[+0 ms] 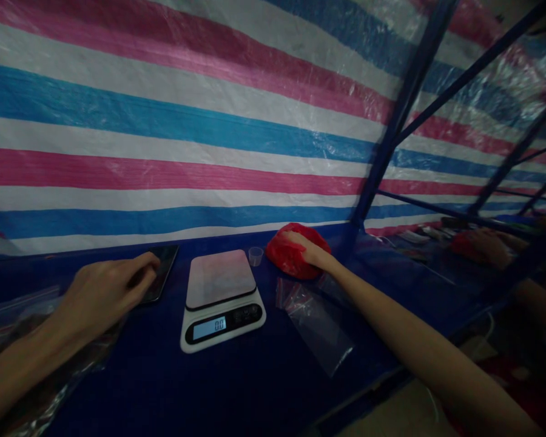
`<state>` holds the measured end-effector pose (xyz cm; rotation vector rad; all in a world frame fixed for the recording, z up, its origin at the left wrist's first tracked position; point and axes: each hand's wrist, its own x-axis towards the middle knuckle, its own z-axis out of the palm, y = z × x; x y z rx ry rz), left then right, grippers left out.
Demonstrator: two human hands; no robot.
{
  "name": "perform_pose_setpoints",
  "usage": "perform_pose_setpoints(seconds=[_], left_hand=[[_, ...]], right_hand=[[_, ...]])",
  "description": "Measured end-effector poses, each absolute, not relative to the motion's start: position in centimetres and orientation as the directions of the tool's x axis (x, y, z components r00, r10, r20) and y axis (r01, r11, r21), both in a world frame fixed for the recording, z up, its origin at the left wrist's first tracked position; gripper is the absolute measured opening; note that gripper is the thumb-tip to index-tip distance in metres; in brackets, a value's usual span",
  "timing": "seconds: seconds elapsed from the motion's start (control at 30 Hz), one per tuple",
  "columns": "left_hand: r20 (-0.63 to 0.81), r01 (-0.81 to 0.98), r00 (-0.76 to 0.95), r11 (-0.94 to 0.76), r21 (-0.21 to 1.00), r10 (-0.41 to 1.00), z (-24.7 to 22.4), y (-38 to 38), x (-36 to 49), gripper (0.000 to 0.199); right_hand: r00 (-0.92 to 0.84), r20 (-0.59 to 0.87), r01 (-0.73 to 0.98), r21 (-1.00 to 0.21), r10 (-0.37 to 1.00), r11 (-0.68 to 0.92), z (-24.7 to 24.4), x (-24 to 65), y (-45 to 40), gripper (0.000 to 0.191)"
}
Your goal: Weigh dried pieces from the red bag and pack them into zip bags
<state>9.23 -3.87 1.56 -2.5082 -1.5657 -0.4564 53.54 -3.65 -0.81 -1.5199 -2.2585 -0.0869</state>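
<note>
The fingers of the right hand (297,238) are dipped into a red bag (283,258) and partly covered by its plastic; whether anything is gripped inside cannot be told. The fingers of the left hand (111,282) are loosely bent, a small gap being left between thumb and forefinger, and nothing is seen to be held; they are placed over a dark phone (167,267), though contact cannot be made out. The red bag is set toward the back of a blue table (159,388). Beside it a small clear cup (255,257) is placed, then a white scale (221,282), by which 0.0 is shown. Small clear bags (316,321) are laid in front of the red bag. A larger plastic bag (84,364) is partly hidden by the left forearm. The table is backed by a striped sheet (164,139). At far right, a co-worker's hand (491,246) is blurred.
</note>
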Motion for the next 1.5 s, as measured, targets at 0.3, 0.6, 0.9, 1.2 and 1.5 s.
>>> perform_pose_setpoints(seconds=[0.3,0.6,0.9,1.2,1.5], left_hand=[[0.363,0.897,0.393,-0.438,0.049,0.845,2.0,-4.3,9.6,0.040],[0.359,0.875,0.438,-0.483,0.043,0.824,1.8,-4.3,9.8,0.045],[0.379,0.864,0.439,-0.498,0.070,0.815,1.6,-4.4,9.9,0.044],[0.366,0.858,0.441,-0.504,0.095,0.819,1.8,-5.0,10.6,0.042],[0.369,0.871,0.425,-0.484,0.081,0.826,1.8,-5.1,10.7,0.042]], right_hand=[[-0.188,0.407,0.781,-0.489,0.894,0.387,1.4,54.3,-2.8,0.022],[-0.095,0.528,0.574,-0.663,0.844,0.480,6.9,51.8,-3.5,0.018],[-0.281,0.221,0.476,-0.813,0.934,0.336,4.1,45.2,-1.8,0.014],[-0.312,0.296,0.389,-0.827,0.903,0.405,2.8,45.6,-2.2,0.026],[-0.261,0.305,0.418,-0.820,0.916,0.392,2.0,46.3,-1.6,0.028]])
